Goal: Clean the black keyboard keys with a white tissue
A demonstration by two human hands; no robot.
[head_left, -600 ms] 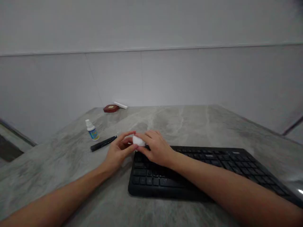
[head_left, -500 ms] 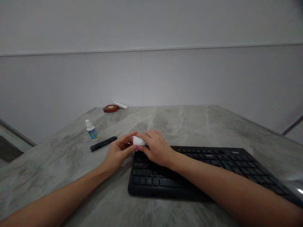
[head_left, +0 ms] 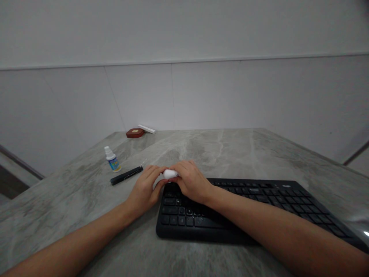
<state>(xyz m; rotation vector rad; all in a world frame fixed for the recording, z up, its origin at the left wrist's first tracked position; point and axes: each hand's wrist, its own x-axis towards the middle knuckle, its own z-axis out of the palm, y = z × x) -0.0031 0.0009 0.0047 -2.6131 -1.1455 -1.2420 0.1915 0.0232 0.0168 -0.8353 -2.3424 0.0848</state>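
Note:
Over the upper left corner of a black keyboard, my two hands meet at a small white wad, smooth and rounded on its left side. What it is made of, cotton or tissue, I cannot tell. My left hand pinches its left end between thumb and forefinger. Curled round its right end is my right hand, whose fingers hide part of it. The right wrist and forearm lie across the keyboard and cover many keys. Small wet-looking specks show on the left keys.
Left of my hands lie a slim black tool with a clear tip and a small white bottle with a blue and yellow label. A dark red case and a white bar rest near the wall on the grey marbled table.
The white wad has turned and looks narrower toward the right. My left fingers have straightened and closed up at its left end. The keyboard has stayed in place.

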